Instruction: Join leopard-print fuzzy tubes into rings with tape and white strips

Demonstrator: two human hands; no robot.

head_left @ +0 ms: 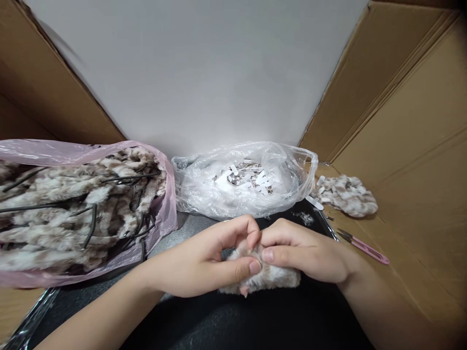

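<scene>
Both my hands meet over a mottled beige and white faux-fur piece [279, 278] just above the black work surface. My left hand [215, 265] pinches its left part, with the thumb pressed on the fur and the fingers curled behind it. From the right, my right hand [306, 250] grips the same piece, its thumb and fingertips close to those of my left hand. A fingertip shows below the fur near its lower edge. Whether anything small sits between the fingertips is hidden.
A pink plastic bag [170, 194] of furry strips with dark cords lies left. Behind my hands is a clear plastic bag [197, 194] holding white tags. A furry bundle [348, 197] and pink-handled thread snips [365, 248] lie right. Cardboard walls [408, 97] flank the black surface [219, 325].
</scene>
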